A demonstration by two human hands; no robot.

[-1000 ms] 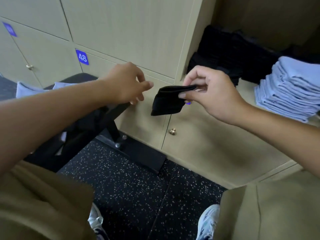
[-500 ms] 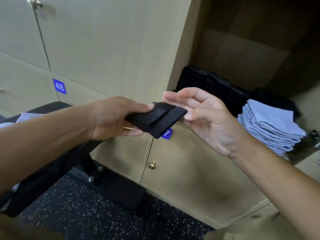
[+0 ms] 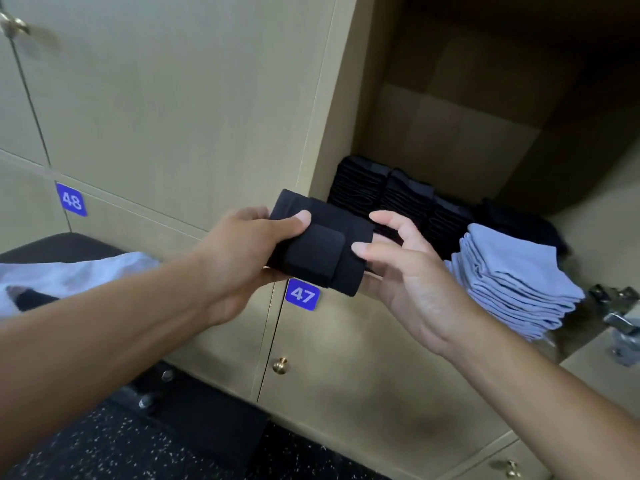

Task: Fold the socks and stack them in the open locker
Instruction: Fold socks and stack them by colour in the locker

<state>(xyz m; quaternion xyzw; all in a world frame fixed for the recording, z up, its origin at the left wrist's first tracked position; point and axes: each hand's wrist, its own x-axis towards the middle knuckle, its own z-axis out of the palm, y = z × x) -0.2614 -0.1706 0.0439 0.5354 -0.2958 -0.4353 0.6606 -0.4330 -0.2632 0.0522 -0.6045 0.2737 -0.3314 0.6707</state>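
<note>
folded black sock (image 3: pixel 320 245) at frame centre, held in mid-air in front of the locker row, just left of and outside the open locker (image 3: pixel 460 140). gripped by left hand (image 3: pixel 242 252): thumb pressed on top of the fold, other fingers curled underneath, so closed round the sock's left end. right hand (image 3: pixel 408 282) at the sock's right end, palm up; fingers loosely spread and only slightly bent, thumb tip touching the right edge, lower fingers apparently under the sock; not a clear grip, more a support. inside the open locker, upper right of frame: row of black sock stacks (image 3: pixel 398 199) along the back left, standing side by side and touching; light blue sock stack (image 3: pixel 512 278) to the right and nearer the front edge, leaning slightly, well up against the black row. held sock overlaps the leftmost black stacks in view only; cannot tell real gap. blue label 47 (image 3: pixel 302 294) directly below the sock on a closed door, brass knob (image 3: pixel 280 365) lower down. blue label 48 (image 3: pixel 71 199) at mid left. dark bench (image 3: pixel 62 242) at left edge with pale blue fabric (image 3: pixel 79 271) lying on it, partly behind left forearm. metal hinge (image 3: pixel 620 320) at right edge. speckled dark floor (image 3: pixel 104 448) bottom left.
</note>
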